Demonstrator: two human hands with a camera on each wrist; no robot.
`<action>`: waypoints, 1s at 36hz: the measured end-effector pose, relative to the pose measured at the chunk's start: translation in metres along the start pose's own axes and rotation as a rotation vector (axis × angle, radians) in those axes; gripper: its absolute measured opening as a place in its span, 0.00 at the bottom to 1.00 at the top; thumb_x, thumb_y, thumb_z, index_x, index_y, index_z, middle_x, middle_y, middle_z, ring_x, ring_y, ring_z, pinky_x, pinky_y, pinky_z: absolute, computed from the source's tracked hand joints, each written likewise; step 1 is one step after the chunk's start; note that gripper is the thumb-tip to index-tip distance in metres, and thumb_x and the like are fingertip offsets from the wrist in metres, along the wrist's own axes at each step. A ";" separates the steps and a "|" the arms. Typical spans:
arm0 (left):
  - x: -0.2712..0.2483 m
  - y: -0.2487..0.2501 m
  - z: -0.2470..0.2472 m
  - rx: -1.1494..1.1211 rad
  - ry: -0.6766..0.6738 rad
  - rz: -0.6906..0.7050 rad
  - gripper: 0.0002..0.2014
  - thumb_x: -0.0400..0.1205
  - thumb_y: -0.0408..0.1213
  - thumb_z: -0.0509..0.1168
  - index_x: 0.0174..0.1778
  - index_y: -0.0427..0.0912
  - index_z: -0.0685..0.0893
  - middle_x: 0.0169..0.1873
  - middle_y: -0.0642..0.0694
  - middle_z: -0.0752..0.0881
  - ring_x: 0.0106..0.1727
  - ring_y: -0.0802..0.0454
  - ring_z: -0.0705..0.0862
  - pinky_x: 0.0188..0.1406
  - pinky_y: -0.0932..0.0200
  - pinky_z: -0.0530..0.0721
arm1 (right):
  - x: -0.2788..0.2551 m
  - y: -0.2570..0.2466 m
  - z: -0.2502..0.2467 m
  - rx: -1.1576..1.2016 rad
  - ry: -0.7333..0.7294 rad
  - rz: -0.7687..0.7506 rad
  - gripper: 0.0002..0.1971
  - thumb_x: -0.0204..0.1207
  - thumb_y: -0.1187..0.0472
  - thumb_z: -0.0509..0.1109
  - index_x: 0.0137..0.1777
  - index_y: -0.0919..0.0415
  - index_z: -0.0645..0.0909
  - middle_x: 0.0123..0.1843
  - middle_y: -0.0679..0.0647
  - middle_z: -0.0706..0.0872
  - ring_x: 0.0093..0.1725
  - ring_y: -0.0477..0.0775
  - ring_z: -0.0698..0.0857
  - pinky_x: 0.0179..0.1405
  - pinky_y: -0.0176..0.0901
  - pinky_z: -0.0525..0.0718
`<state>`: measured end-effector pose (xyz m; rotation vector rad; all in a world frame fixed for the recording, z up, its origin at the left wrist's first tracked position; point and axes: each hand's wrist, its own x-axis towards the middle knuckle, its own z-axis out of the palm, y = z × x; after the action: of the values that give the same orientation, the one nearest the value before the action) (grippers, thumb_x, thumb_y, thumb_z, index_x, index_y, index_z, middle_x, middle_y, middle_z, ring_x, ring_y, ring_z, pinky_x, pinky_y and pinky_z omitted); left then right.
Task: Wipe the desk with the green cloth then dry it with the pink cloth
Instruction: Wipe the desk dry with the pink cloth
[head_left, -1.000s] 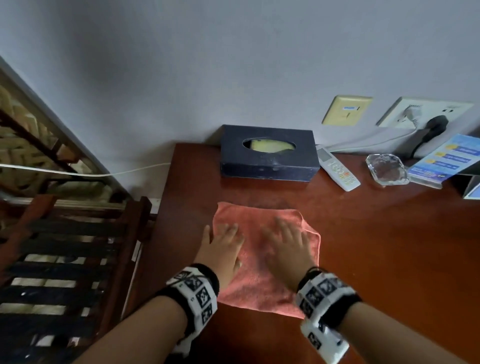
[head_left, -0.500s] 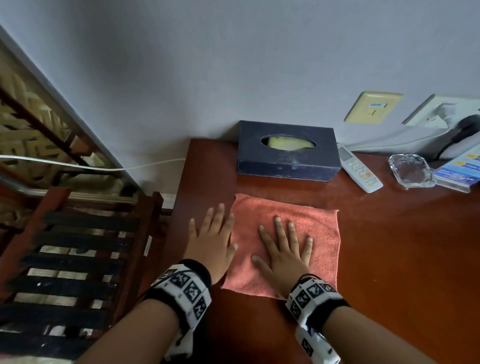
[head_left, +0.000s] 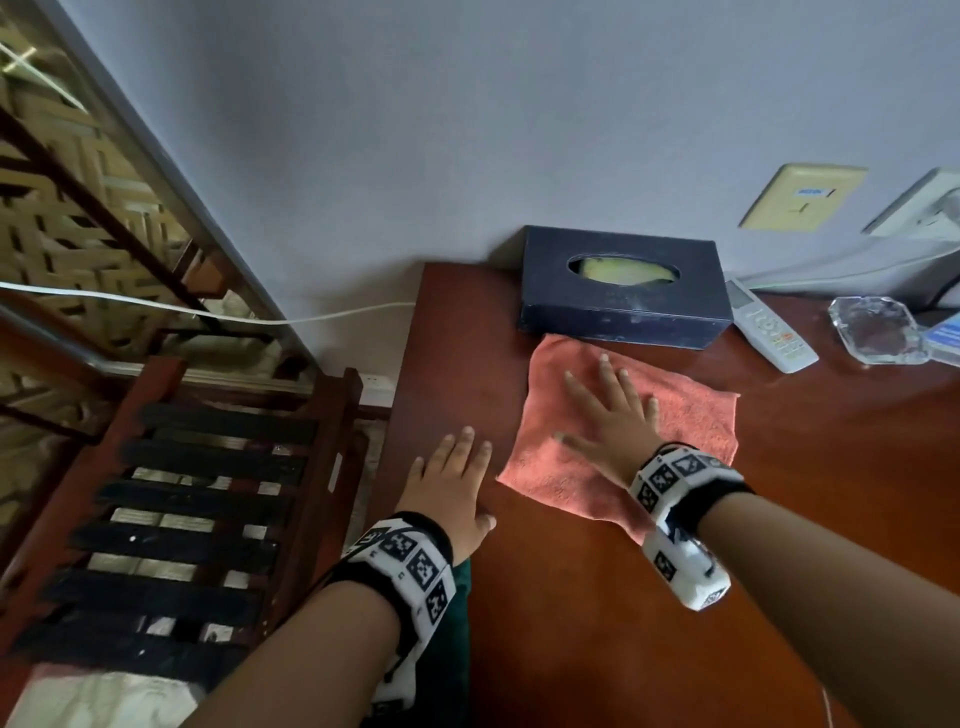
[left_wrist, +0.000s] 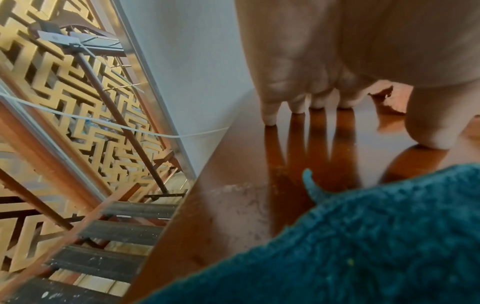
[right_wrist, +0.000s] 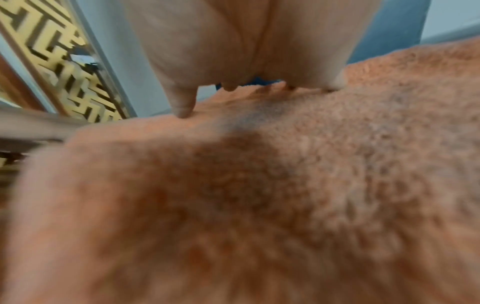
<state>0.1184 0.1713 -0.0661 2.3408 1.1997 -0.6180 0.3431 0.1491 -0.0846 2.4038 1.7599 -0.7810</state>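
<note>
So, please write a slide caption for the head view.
Right hand presses pink cloth on desk; left hand rests beside.

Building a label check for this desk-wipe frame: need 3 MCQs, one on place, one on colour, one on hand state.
1. The pink cloth lies:
A. in front of the tissue box
B. on the chair
C. inside the ashtray

2. The cloth under the left wrist is:
A. white
B. green
C. yellow

3. The right hand is:
A. a fist
B. flat on the pink cloth
C. lifted clear

Answers:
1 A: its far edge reaches the box.
2 B: the green cloth fills the left wrist view.
3 B: spread fingers press the cloth.
</note>
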 end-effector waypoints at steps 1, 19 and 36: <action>0.000 -0.001 0.000 -0.008 0.003 0.004 0.41 0.83 0.53 0.58 0.83 0.51 0.38 0.82 0.50 0.34 0.83 0.50 0.37 0.81 0.44 0.45 | 0.003 0.001 0.002 -0.027 -0.033 0.011 0.40 0.78 0.32 0.56 0.82 0.34 0.36 0.82 0.49 0.22 0.81 0.57 0.27 0.77 0.72 0.33; 0.003 -0.005 0.007 0.007 0.024 0.035 0.41 0.84 0.54 0.56 0.82 0.49 0.36 0.81 0.49 0.32 0.83 0.49 0.36 0.81 0.43 0.43 | 0.002 -0.042 0.033 -0.163 -0.125 -0.120 0.37 0.75 0.29 0.40 0.78 0.36 0.25 0.78 0.44 0.17 0.77 0.55 0.19 0.72 0.73 0.25; 0.005 -0.008 0.009 0.015 0.005 0.034 0.41 0.84 0.55 0.56 0.82 0.51 0.35 0.81 0.50 0.31 0.82 0.50 0.35 0.81 0.44 0.43 | 0.023 -0.011 0.014 -0.107 -0.026 0.006 0.37 0.78 0.29 0.46 0.79 0.33 0.28 0.80 0.45 0.20 0.79 0.56 0.22 0.75 0.72 0.29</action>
<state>0.1132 0.1736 -0.0777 2.3719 1.1584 -0.6119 0.3328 0.1687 -0.1040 2.3197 1.7371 -0.6954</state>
